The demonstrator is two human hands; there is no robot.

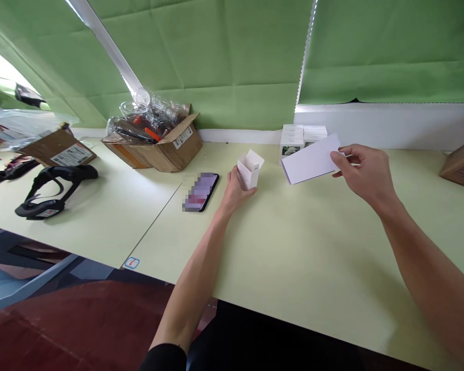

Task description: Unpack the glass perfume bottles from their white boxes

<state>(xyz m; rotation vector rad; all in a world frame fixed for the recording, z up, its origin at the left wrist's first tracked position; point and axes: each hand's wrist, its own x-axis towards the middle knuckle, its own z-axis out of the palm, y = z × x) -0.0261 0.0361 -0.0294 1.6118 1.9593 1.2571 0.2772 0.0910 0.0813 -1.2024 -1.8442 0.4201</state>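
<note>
My left hand [235, 191] holds a small white paperboard carton [248, 172] upright, its top flaps open. My right hand [361, 172] pinches one end of a white rectangular sheet or envelope [311, 158] above the pale green tabletop [313, 247]. The hands are apart, with the white sheet's far end pointing toward my left hand. Just behind the sheet stands a stack of small white boxes [297, 140] with flower pictures on their fronts. A smartphone [200, 191] with a blurred screen lies to the left of my left hand.
An open cardboard box [166, 149] holds clear plastic bags and orange-handled items at the back. A black strap device [52, 190] and a flat parcel [58, 149] lie at the left. A brown box [462, 165] sits at the right edge. Green blinds line the wall.
</note>
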